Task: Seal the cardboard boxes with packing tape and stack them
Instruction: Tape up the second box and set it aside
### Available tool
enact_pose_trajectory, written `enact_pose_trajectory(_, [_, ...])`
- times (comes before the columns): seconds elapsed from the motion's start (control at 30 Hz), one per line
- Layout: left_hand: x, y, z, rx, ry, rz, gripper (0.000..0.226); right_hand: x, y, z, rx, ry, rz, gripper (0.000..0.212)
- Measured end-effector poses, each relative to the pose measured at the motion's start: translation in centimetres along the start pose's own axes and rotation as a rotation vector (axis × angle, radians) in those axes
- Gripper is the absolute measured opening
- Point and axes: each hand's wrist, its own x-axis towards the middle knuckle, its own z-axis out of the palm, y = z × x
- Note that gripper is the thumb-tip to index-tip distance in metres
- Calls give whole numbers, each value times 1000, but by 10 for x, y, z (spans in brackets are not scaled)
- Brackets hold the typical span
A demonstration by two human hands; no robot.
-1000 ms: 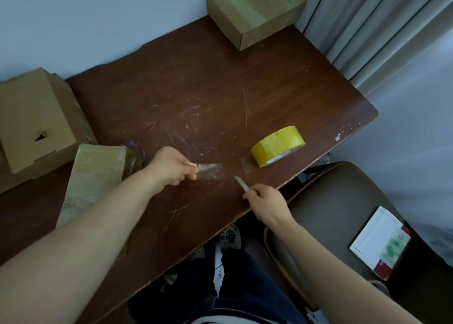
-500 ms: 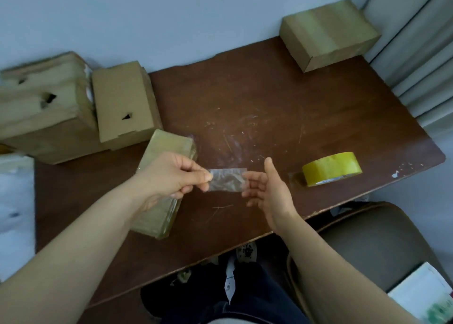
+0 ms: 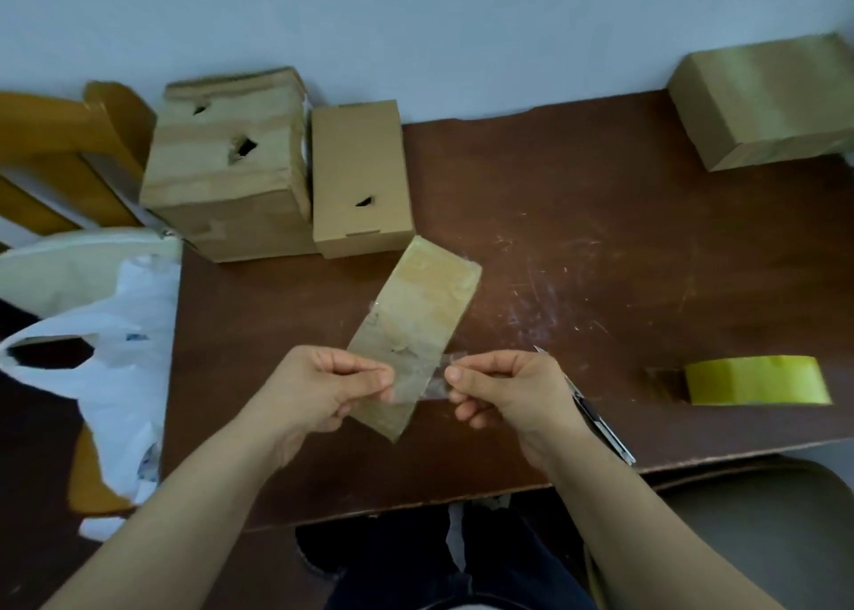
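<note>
Left hand (image 3: 332, 387) and right hand (image 3: 503, 390) each pinch one end of a clear tape strip (image 3: 436, 378) between thumb and forefinger. The strip is taut. Half a second ago the right hand's fingers were straight against the strip's end. The strip was then right of the small box (image 3: 416, 318); now it spans the box's near end, running left-right, crosswise. Contact cannot be told. The box lies flat mid-tabletop (image 3: 600, 240), long axis slanting near-left to far-right. A cutter (image 3: 598, 420) shows behind the right hand. The tape roll (image 3: 758, 381) sits near the front right corner.
</note>
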Motion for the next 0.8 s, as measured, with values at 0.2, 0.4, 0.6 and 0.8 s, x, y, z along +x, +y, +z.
enact_pose_trajectory(0.2, [18, 3, -12, -19, 65, 64, 5, 15, -4, 15, -44, 63, -52, 9])
enact_pose_trajectory(0.4, [40, 26, -15, 160, 20, 133, 10, 28, -20, 15, -78, 162, -86, 10])
enact_pose_trajectory(0.6, [73, 53, 3, 342, 28, 297, 12, 44, -35, 3, -86, 287, -108, 17])
enact_pose_trajectory(0.8, [96, 74, 19, 736, 89, 544, 10, 58, -31, 4, -40, 367, -94, 14])
